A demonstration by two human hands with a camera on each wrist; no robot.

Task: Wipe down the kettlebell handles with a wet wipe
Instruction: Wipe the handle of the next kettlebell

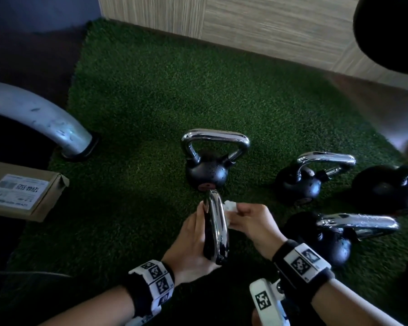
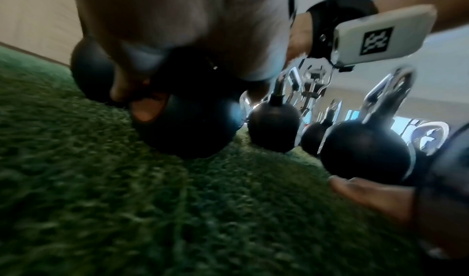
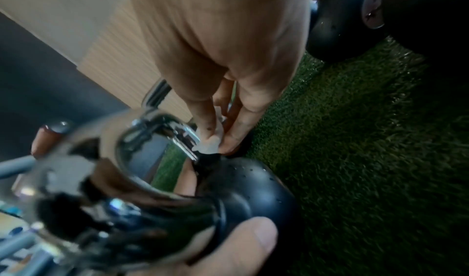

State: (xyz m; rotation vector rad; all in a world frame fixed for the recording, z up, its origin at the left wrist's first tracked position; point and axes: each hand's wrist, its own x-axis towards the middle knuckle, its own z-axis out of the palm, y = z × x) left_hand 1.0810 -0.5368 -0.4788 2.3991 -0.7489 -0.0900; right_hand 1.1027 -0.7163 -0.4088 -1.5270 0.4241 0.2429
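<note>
Cardboard box [image 1: 21, 191]: at 9 o'clock on the green turf [image 1: 137, 95].
Left hand [image 1: 193, 243]: fingers curled around the held kettlebell [image 1: 216, 228], at 6 o'clock.
Upright kettlebell [image 1: 207, 170]: just beyond, toward 12 o'clock.
Right hand [image 1: 250, 223]: pinches the wet wipe [image 1: 230, 207] against the chrome handle.
Other kettlebells [image 1: 299, 184]: at 3 o'clock.

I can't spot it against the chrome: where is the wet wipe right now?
In the head view, the wet wipe is pinched in the right hand, against the right side of the chrome handle of the kettlebell held by the left hand.
</note>
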